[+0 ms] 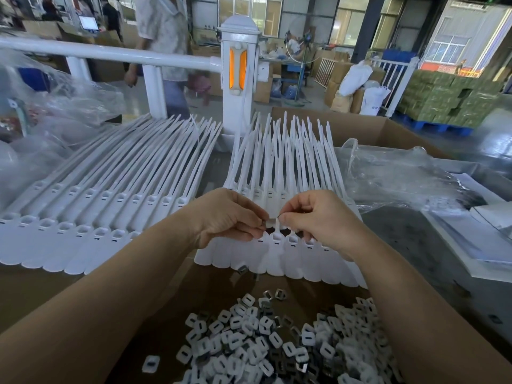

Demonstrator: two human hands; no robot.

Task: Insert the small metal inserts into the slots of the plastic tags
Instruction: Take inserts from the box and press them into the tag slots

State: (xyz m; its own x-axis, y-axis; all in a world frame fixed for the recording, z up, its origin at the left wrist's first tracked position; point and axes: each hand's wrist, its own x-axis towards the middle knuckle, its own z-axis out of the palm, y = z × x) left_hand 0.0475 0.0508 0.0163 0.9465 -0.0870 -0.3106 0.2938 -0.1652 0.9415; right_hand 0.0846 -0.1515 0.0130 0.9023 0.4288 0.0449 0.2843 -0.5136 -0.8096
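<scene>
Two fanned rows of white plastic tags lie on the table, one at the left (91, 217) and one in the middle (279, 259), each tag with a square slot near its head. My left hand (227, 217) and my right hand (318, 217) hover close together over the middle row. Each pinches a small dark metal insert at its fingertips; the inserts are mostly hidden. A heap of small white caps and metal inserts (277, 345) lies in front of me between my forearms. One loose metal insert (243, 269) rests on the near edge of the middle row.
Crumpled clear plastic bags lie at the left (55, 112) and the right (388, 173). A cardboard box (388, 131) stands behind the right bag. A white railing post (240, 73) rises behind the tags. A person walks past beyond the railing.
</scene>
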